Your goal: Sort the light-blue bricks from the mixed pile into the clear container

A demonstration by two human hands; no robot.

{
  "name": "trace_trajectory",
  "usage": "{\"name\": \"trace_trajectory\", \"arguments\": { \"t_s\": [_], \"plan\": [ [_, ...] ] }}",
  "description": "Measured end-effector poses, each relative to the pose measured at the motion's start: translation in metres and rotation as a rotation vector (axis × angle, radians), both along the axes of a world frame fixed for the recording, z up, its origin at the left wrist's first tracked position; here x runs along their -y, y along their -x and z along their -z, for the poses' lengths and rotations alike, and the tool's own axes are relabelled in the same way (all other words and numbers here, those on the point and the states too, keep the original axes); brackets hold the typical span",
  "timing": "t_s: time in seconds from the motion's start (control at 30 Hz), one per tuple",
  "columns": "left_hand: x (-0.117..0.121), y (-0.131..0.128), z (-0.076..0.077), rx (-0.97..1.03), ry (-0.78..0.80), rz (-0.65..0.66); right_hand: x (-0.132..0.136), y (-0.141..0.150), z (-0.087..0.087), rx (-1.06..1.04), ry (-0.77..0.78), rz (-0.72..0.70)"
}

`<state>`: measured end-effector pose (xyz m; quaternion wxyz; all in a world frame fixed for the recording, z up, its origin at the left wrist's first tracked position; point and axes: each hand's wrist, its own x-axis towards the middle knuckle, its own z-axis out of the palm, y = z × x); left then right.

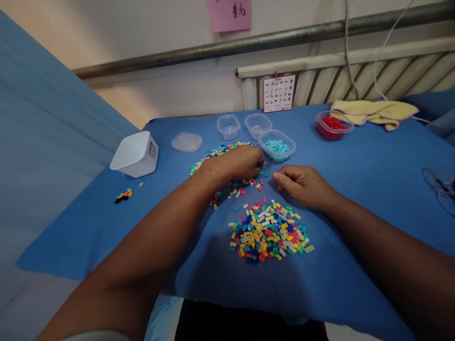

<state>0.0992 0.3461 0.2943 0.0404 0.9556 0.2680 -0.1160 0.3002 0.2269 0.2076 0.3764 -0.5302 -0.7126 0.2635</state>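
Observation:
My left hand (250, 161) reaches over the far pile of small coloured toy bricks (222, 150), its fingers curled down at the pile's right side. What its fingertips hold, if anything, is hidden. To the right, my right hand (304, 183) rests near the cloth with thumb and fingers pressed together; I cannot make out anything in them. A clear tub of light-blue bricks (276, 147) stands just beyond both hands. Nearer to me lies a second pile of mixed bricks (268, 231), in yellow, pink, blue, green and white.
Two clear tubs (228, 127) (258, 126) and a lid (187, 142) stand at the back. A white box (137, 154) and a few joined bricks (123, 195) are left. A tub of red bricks (333, 127), a yellow cloth (373, 112) and glasses (442, 189) are right.

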Motion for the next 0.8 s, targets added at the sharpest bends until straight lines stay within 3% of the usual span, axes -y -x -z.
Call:
{"name": "trace_trajectory", "arguments": {
  "t_s": [0.2,0.37,0.5,0.67,0.8],
  "plan": [
    [0.008,-0.001,-0.006,-0.045,0.015,-0.041,-0.001,0.001,0.001,-0.005,-0.004,0.001],
    [-0.002,0.002,-0.022,0.158,0.064,-0.057,-0.001,0.002,0.001,0.006,0.002,0.005],
    [-0.024,-0.019,-0.032,0.344,-0.049,-0.085,-0.001,0.002,0.0,-0.01,0.017,-0.004],
    [-0.041,-0.044,-0.029,0.317,-0.123,-0.148,0.001,0.0,0.0,-0.042,0.021,-0.017],
    [-0.026,-0.024,-0.028,0.387,-0.185,-0.143,0.001,-0.001,0.0,-0.033,0.01,-0.015]
  ]
}}
